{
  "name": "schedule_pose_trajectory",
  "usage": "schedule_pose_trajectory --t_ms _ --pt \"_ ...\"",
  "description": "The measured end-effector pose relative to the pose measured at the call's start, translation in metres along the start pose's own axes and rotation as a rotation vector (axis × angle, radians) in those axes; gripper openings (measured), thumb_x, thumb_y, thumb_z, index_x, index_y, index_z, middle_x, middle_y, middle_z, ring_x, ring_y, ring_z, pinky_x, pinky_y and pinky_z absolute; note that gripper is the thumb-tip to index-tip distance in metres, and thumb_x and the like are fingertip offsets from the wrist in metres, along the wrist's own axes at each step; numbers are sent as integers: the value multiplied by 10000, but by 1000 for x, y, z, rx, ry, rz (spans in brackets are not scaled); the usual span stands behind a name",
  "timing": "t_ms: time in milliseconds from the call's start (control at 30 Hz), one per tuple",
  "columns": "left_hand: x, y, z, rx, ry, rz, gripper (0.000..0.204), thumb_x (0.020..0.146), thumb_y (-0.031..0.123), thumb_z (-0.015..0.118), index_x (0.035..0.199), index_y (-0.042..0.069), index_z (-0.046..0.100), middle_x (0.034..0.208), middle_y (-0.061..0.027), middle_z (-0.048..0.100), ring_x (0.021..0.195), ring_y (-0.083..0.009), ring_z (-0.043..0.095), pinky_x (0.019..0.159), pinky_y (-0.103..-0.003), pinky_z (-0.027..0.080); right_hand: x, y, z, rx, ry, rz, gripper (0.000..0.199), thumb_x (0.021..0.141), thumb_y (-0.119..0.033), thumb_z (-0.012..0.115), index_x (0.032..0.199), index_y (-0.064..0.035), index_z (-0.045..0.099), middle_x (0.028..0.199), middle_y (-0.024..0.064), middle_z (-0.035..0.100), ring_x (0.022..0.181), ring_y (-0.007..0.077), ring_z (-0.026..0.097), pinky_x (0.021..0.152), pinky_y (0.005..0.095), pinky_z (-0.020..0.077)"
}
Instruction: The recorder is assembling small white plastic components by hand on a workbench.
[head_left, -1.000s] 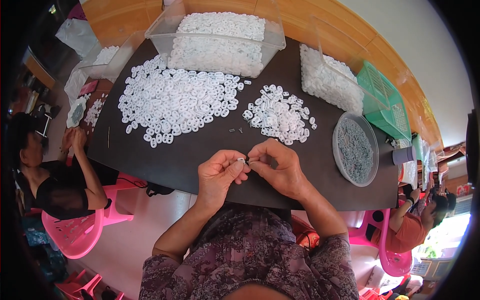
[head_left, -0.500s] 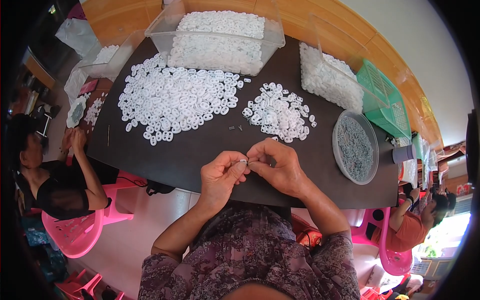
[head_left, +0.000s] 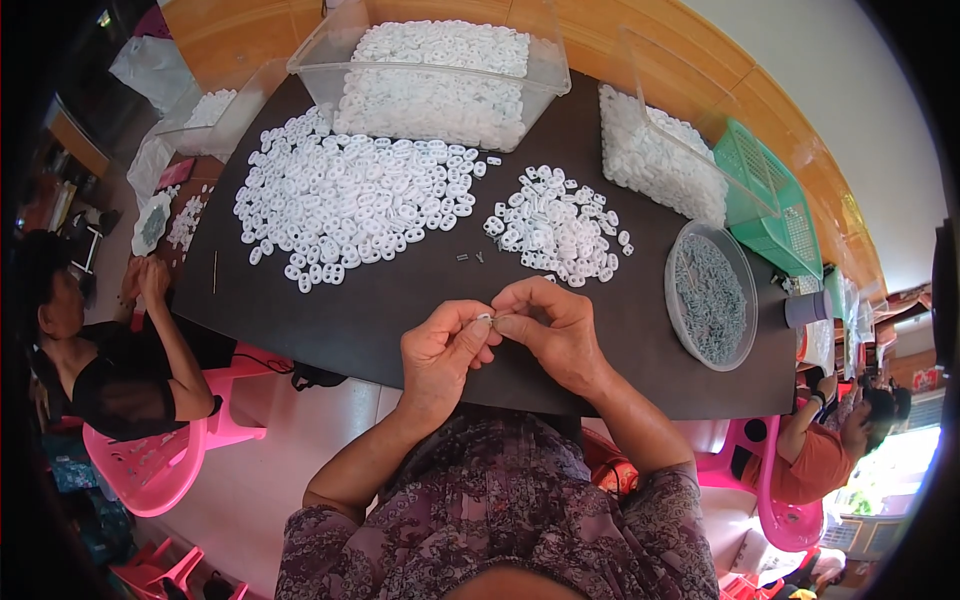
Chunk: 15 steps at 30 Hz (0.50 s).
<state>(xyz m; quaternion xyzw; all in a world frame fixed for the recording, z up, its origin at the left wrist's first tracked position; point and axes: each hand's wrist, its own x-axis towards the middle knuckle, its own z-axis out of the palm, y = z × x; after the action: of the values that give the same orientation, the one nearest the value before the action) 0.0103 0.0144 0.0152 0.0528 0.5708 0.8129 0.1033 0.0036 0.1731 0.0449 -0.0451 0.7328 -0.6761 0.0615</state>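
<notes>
White piece (head_left: 485,317) pinched between left hand (head_left: 440,350) and right hand (head_left: 552,330).

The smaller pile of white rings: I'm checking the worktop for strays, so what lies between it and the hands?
In the head view, two tiny metal pieces lie on the dark table between the smaller pile and the hands; otherwise bare.

Bare dark bench (head_left: 380,310) lies open along the near edge. Farther in, the large heap of white rings (head_left: 350,195) and the smaller heap (head_left: 558,228) block the way, a narrow gap between them. The round tray of grey parts (head_left: 712,296) closes the right side.
</notes>
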Motion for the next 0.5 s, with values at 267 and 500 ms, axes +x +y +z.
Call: schedule_pose_trajectory --t_ms 267,500 --pt "0 -5 5 108 38 76 125 923 87 557 1001 10 617 769 -10 620 620 -39 535 544 -176 432 -2 2 2 -27 68 -9 147 811 7 657 954 1 622 872 20 630 798 67 578 727 222 481" --pt "1 -7 5 107 53 58 124 927 92 552 990 9 619 764 -15 621 611 -43 535 541 -180 433 0 10 2 -52 83 -46 135 813 0 638 945 9 610 818 32 630 749 71 579 670 226 478"
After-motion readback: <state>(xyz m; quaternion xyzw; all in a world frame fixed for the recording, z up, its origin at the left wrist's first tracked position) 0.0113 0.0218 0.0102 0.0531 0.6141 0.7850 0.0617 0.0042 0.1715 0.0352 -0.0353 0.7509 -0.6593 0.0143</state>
